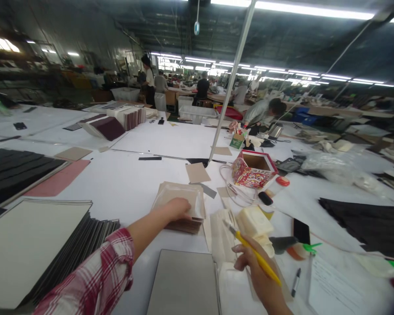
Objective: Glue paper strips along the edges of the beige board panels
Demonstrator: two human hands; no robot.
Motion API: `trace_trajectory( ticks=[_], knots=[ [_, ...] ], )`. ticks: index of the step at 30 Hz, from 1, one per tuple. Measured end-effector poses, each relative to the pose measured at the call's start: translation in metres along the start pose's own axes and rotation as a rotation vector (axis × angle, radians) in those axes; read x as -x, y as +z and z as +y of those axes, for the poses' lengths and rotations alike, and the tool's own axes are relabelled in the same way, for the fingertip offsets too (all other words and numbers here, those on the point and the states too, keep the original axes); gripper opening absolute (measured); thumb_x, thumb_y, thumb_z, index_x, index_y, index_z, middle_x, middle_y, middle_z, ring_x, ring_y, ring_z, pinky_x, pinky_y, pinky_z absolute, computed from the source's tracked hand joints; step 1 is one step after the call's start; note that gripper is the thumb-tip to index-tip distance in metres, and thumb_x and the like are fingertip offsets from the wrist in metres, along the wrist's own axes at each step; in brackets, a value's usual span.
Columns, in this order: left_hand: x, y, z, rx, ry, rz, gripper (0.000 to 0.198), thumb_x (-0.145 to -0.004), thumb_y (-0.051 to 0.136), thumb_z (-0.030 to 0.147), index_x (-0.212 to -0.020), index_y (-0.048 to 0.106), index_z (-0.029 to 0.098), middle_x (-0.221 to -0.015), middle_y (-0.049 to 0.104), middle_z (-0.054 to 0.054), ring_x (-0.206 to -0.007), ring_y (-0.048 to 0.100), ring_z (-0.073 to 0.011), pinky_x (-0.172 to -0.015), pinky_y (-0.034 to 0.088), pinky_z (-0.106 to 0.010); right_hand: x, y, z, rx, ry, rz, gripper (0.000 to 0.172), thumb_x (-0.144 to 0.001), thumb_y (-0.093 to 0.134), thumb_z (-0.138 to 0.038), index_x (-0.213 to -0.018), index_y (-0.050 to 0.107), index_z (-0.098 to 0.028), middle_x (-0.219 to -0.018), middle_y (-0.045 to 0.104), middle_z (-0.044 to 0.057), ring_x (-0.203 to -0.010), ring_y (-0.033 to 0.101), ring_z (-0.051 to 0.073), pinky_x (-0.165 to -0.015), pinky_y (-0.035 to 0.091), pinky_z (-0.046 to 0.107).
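Note:
My left hand (pixel 179 209) reaches forward in a red plaid sleeve and rests on a stack of tan card pieces wrapped in clear plastic (pixel 184 202); its fingers curl over the near edge. My right hand (pixel 251 262) is closed around a yellow-handled tool (pixel 254 253), its tip pointing up and left over cream paper strips (pixel 221 236). A grey board (pixel 184 282) lies on the white table just in front of me, between my two arms.
A big stack of grey boards (pixel 36 245) lies at the left, with black sheets (pixel 16 170) and a pink sheet (pixel 57 179) behind. A patterned open box (pixel 253 169), a phone (pixel 301 231) and a pen (pixel 295 282) lie to the right. A slanted pole (pixel 230 87) rises mid-table. Other people work at the back.

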State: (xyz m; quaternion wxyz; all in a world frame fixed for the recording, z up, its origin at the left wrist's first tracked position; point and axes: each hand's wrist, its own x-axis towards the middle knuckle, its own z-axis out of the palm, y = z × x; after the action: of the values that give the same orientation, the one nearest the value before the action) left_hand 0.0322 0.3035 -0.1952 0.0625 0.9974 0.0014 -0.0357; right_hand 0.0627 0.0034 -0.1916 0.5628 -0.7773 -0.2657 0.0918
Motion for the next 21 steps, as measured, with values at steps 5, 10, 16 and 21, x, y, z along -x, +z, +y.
trace_trajectory(
  ticks=[5, 10, 16, 21],
  knots=[
    [0.035, -0.039, 0.004, -0.021, -0.198, 0.368, 0.024, -0.083, 0.038, 0.023, -0.082, 0.06, 0.012, -0.081, 0.062, -0.009, -0.075, 0.057, -0.0183, -0.068, 0.043, -0.029, -0.005, 0.022, 0.002, -0.368, 0.197, 0.075, 0.035, -0.082, 0.045, -0.048, -0.101, 0.041, -0.02, -0.08, 0.064, 0.004, -0.058, 0.062, 0.015, -0.054, 0.053, 0.03],
    [0.102, -0.084, 0.039, 0.448, -0.553, 1.372, 0.017, -0.079, 0.05, 0.029, -0.082, 0.056, 0.013, -0.072, 0.058, -0.001, -0.062, 0.056, -0.0108, -0.061, 0.048, -0.024, -0.014, 0.061, -0.025, -0.552, 0.226, -0.045, 0.036, -0.075, 0.055, -0.048, -0.09, 0.035, -0.022, -0.094, 0.06, 0.005, -0.081, 0.062, 0.019, -0.064, 0.053, 0.032],
    [0.144, -0.017, 0.127, 1.451, -0.647, 1.215, 0.036, -0.07, 0.062, 0.033, -0.099, 0.053, 0.015, -0.084, 0.061, -0.003, -0.062, 0.06, -0.0127, -0.056, 0.054, -0.029, 0.004, 0.064, -0.036, -0.356, 0.1, 0.125, 0.033, -0.074, 0.058, -0.044, -0.09, 0.039, -0.023, -0.073, 0.048, -0.005, -0.065, 0.051, 0.009, -0.062, 0.045, 0.024],
    [0.18, 0.073, 0.146, 1.841, -0.731, 0.829, 0.039, -0.074, 0.057, 0.039, -0.108, 0.049, 0.02, -0.096, 0.061, -0.005, -0.082, 0.06, -0.0175, -0.067, 0.051, -0.031, 0.056, 0.039, 0.027, 0.097, 0.054, 0.142, 0.026, -0.076, 0.054, -0.043, -0.085, 0.043, -0.021, -0.07, 0.043, -0.003, -0.063, 0.046, 0.011, -0.062, 0.041, 0.024]
  ],
)
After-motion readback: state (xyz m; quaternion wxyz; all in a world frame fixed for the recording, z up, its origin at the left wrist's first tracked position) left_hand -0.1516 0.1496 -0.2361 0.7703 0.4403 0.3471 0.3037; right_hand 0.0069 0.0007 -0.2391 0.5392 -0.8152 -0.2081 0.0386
